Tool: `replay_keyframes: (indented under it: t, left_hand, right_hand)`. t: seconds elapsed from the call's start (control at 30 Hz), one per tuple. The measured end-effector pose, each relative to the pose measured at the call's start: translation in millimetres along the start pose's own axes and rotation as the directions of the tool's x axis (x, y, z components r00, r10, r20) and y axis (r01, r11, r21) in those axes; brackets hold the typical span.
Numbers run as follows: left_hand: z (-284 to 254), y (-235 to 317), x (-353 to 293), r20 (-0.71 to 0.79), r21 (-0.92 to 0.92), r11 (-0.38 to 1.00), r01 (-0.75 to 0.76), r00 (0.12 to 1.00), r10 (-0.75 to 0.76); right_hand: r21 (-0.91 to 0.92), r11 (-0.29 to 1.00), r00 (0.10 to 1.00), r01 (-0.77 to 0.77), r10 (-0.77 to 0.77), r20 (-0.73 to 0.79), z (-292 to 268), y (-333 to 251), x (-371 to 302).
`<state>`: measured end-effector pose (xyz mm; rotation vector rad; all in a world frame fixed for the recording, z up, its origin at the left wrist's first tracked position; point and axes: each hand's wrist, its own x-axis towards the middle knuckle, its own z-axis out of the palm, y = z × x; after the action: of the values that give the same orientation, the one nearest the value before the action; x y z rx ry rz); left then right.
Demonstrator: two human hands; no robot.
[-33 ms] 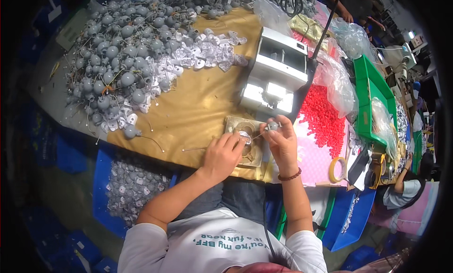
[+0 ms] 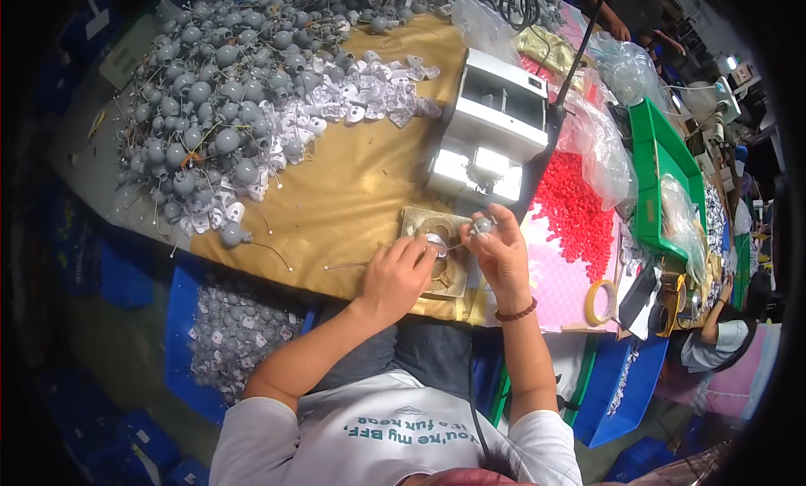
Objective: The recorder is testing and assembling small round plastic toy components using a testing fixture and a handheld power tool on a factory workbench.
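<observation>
My left hand (image 2: 396, 278) is bent over a square tan block with round recesses (image 2: 455, 283). Its fingertips close on a small white plastic piece (image 2: 437, 241) at one recess. A thin wire (image 2: 346, 265) sticks out to the left from under this hand. My right hand (image 2: 502, 249), with a dark red bead bracelet on the wrist, pinches a grey ball-shaped part (image 2: 482, 226) just right of the block. Between the white piece and the grey ball runs a short length of wire. The exact grip of the left fingertips is partly hidden.
Grey balls with wires (image 2: 210, 117) and white pieces (image 2: 361, 96) are heaped at the left. A white machine (image 2: 499, 108) stands beyond the block. Right of it lie red parts (image 2: 579, 209), a tape roll (image 2: 599, 302) and a green tray (image 2: 646, 175). A blue bin (image 2: 180, 326) sits below the edge.
The grey ball in my right hand has tilted and shifted slightly left. My left hand has stayed in place.
</observation>
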<state>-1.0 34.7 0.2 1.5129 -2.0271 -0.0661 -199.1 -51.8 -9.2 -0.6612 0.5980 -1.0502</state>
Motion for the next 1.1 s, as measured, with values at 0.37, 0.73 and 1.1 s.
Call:
replay_keyframes:
  t: [0.37,0.73,1.1]
  left_hand:
    - [6.3,-4.4,-0.6,-0.058,-0.024,1.0,-0.012,0.998,0.011]
    - [5.9,-5.6,0.8,-0.063,-0.025,1.0,-0.014,0.998,0.012]
    - [-0.6,-6.6,33.8,0.095,-0.048,0.993,0.11,0.99,-0.105]
  right_hand:
    - [-0.828,0.547,0.98,0.12,0.066,0.186,13.6,-2.6,14.8]
    - [-0.944,0.156,0.957,0.29,-0.014,0.291,36.6,-13.6,17.6]
    - [-0.927,0.178,0.938,0.33,-0.167,0.303,34.0,-5.5,9.0]
